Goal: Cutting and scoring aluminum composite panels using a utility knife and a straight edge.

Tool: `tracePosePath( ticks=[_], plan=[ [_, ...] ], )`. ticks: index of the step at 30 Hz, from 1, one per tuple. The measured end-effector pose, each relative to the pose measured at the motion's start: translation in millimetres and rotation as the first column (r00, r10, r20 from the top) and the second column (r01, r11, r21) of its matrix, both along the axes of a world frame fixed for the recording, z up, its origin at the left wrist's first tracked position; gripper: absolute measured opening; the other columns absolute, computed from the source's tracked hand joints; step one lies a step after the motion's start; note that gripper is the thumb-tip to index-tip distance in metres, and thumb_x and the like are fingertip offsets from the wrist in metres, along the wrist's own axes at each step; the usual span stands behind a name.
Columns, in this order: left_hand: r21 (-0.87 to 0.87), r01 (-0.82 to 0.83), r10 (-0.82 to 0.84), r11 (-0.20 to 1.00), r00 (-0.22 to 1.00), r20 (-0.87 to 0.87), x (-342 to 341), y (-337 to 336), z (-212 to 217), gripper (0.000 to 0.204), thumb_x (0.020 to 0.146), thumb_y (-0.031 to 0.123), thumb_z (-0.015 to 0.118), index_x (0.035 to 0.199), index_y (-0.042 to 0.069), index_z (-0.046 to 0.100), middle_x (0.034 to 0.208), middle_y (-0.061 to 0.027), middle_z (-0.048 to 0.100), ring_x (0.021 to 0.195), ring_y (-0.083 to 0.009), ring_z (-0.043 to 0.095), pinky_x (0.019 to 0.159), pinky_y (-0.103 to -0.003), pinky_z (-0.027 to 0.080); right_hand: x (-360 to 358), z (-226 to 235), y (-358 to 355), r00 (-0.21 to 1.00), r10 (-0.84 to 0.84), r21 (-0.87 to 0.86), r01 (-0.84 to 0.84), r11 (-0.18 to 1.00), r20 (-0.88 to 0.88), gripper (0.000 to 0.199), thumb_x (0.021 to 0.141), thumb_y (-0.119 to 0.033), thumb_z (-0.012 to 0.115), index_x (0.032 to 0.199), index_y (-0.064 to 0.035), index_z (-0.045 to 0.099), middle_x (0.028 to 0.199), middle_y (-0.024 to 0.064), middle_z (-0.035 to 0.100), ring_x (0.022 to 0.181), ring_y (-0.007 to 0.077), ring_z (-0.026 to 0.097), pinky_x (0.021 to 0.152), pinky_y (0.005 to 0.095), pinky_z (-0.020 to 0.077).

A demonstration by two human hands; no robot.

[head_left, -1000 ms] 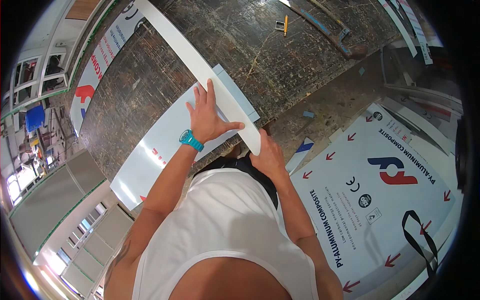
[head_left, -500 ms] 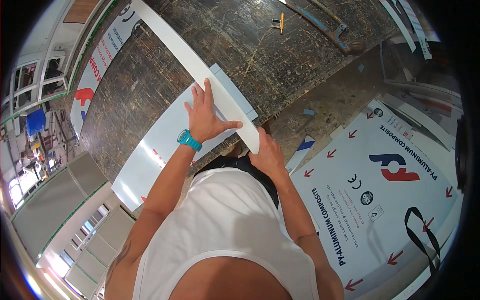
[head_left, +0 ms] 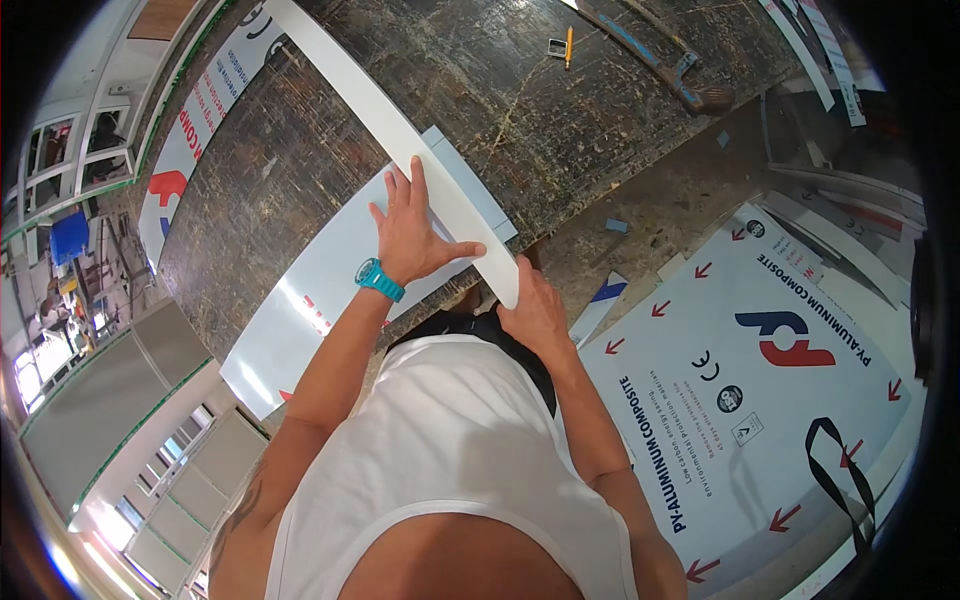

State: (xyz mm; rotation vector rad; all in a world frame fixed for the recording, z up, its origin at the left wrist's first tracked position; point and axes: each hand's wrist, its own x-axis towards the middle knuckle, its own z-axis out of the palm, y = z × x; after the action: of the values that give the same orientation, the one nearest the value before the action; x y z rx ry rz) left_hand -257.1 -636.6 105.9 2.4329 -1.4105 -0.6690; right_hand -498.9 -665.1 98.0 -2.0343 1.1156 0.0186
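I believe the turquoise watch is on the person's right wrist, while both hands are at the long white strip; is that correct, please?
Not quite: the head view shows the turquoise watch on the left wrist, not the right. The left hand and right hand are indeed both at the long white strip.

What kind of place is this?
It looks like a workshop. There's a dark, scratched worktable with a worn blue tool on it, a long white strip under the person's left hand, and a big panel with red arrows nearby.
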Motion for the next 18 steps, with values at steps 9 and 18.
tracePosePath(
  ticks=[9, 18],
  plan=[
    [-0.024, 0.010, -0.009, 1.000, 0.999, 0.036, -0.1, 0.5, -1.3, 0.163, 0.050, 0.077, 0.091, 0.167, 0.002, 0.007, 0.166, -0.0368, 0.022, 0.155, -0.0576, 0.016, 0.109, -0.080, 0.023, 2.6, 6.4, -2.4, 0.999, -0.029, 0.105, 0.033, 0.994, -0.039, 0.062, 0.077, -0.006, 0.071, 0.135, -0.0043, 0.048, 0.109, 0.0264, 0.071, 0.096, 0.0515, 0.068, 0.079, 0.0574, 0.0549],
    [-0.016, 0.006, -0.006, 1.000, 1.000, 0.028, -0.3, 0.7, -1.5, 0.163, 0.050, 0.077, 0.091, 0.167, 0.002, 0.007, 0.166, -0.0367, 0.022, 0.155, -0.0580, 0.016, 0.109, -0.079, 0.024, 4.4, 6.7, -1.7, 0.997, -0.043, 0.096, 0.049, 0.994, -0.062, 0.062, 0.076, -0.007, 0.071, 0.134, -0.0044, 0.049, 0.108, 0.0261, 0.071, 0.094, 0.0517, 0.068, 0.077, 0.0568, 0.0549]
  ],
)
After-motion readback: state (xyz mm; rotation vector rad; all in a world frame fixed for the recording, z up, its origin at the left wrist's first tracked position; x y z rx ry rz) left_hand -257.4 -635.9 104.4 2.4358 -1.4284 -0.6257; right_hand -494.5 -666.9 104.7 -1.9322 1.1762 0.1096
